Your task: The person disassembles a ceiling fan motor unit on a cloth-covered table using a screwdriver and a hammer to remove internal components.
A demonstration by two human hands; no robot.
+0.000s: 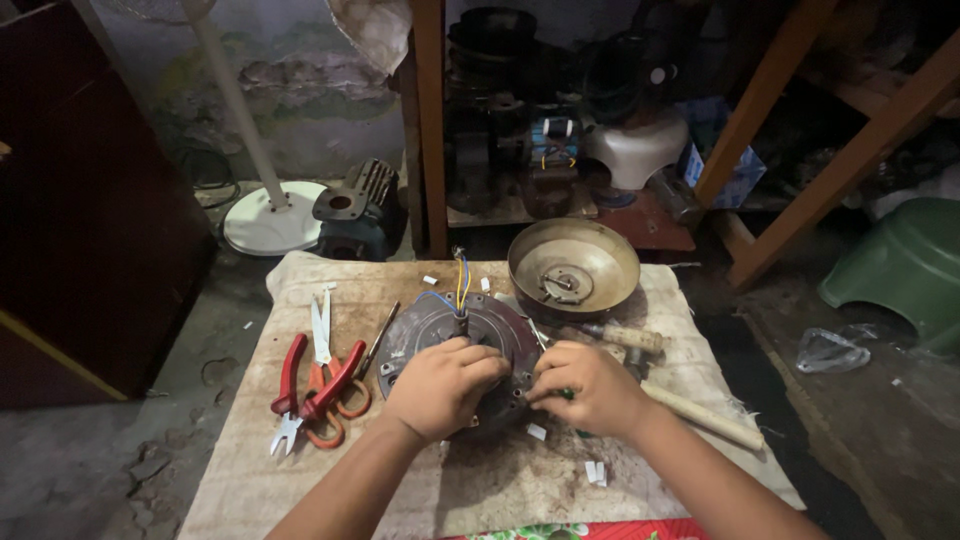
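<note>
Your left hand [443, 385] lies curled over the near left part of the round grey motor housing [455, 335], fingers bent and pressing down on its face. Your right hand [590, 385] is closed at the housing's near right rim, fingertips pinched together on something small there; what it is you cannot tell from this view. The housing sits on a stained cloth [300, 460], flat, with a short shaft standing up from its middle and blue and yellow wires [460, 280] rising out of it.

Left of the housing lie red-handled pliers [300, 385] crossed with orange-handled scissors [325, 345], and a screwdriver [378, 340] rests just beside the housing's left edge. Behind the housing to the right stands a shallow metal bowl-shaped cover [573, 265], open side up. Two wooden handles [700, 415] lie right of the housing, one passing under your right wrist. Small white scraps [592, 470] are scattered on the cloth near the housing's front edge
</note>
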